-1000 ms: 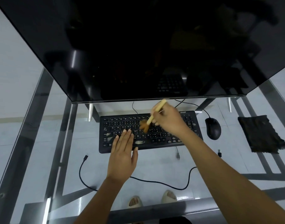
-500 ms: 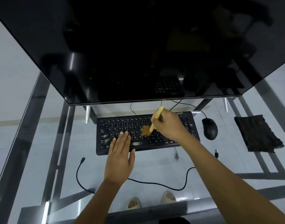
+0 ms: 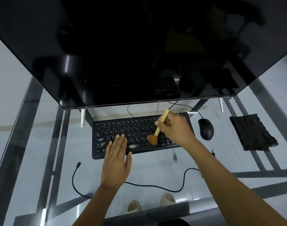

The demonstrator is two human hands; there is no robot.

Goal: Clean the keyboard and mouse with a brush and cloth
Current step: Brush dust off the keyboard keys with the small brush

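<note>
A black keyboard (image 3: 121, 128) lies on the glass desk under the monitor. My right hand (image 3: 175, 128) grips a small brush (image 3: 157, 131) with a pale wooden handle; its orange bristles touch the keys at the keyboard's right-centre. My left hand (image 3: 116, 157) lies flat with straight fingers on the keyboard's lower left part. Pale dust smudges show on keys near the left hand. A black mouse (image 3: 206, 129) sits to the right of the keyboard. A dark cloth (image 3: 252, 132) lies further right on the glass.
A large dark monitor (image 3: 139, 46) overhangs the back of the glass desk (image 3: 155, 168). A loose black cable (image 3: 155, 186) curves across the desk in front of the keyboard. Metal frame bars and my sandalled feet show through the glass.
The brush bristles have swept down and to the right over the keys. My left hand stays flat on the keyboard's lower left.
</note>
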